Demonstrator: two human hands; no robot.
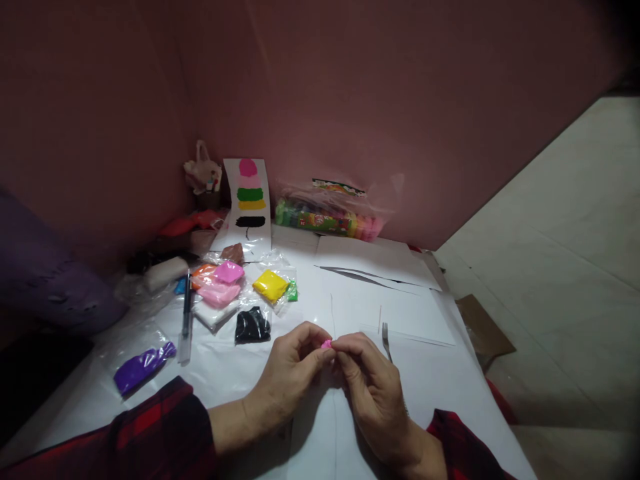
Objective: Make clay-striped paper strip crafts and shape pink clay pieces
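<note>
A small lump of pink modelling clay (326, 345) sits between the fingertips of both hands, above the white paper. My left hand (295, 360) comes from the lower left and pinches it between thumb and forefinger. From the right, my right hand (375, 383) has its thumb and forefinger closed at the lump's right side. The fingers cover part of the clay. A metal fork (386, 339) lies just beyond my right hand, its handle partly hidden. Near my left hand is a bag of black clay (253, 325).
Bags of yellow (271, 286), pink (220, 293) and purple clay (140, 370) lie to the left, beside a pen (186, 313). A colour-sample card (251, 193) and a clear bag of coloured sticks (330, 220) lean at the wall. A thin stick (379, 319) lies near the fork.
</note>
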